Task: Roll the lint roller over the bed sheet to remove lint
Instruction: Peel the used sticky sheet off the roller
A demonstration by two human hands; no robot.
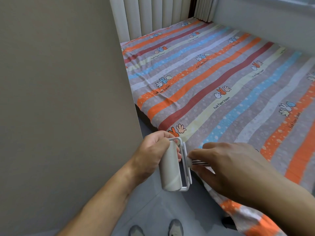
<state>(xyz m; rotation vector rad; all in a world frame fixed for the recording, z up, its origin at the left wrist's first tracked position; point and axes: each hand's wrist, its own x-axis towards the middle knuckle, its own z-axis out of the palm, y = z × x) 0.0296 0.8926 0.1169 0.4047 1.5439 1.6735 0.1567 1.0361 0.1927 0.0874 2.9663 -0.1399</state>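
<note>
A white lint roller (171, 171) with a white wire frame is held in the air just off the near left corner of the bed. My left hand (153, 152) grips the upper end of its roll. My right hand (226, 169) holds the striped handle, which sticks out to the right from the frame. The bed sheet (221, 86) is striped in orange, dark red, blue, cream and grey, with small hand prints and text. It lies flat over the whole mattress. The roller is not touching the sheet.
A plain beige wall (64, 99) rises close on the left. Pale curtains (153, 14) hang behind the bed's far end and a light wall (272, 28) runs along its right side. My feet (175, 227) stand on a grey floor (153, 206) beside the bed.
</note>
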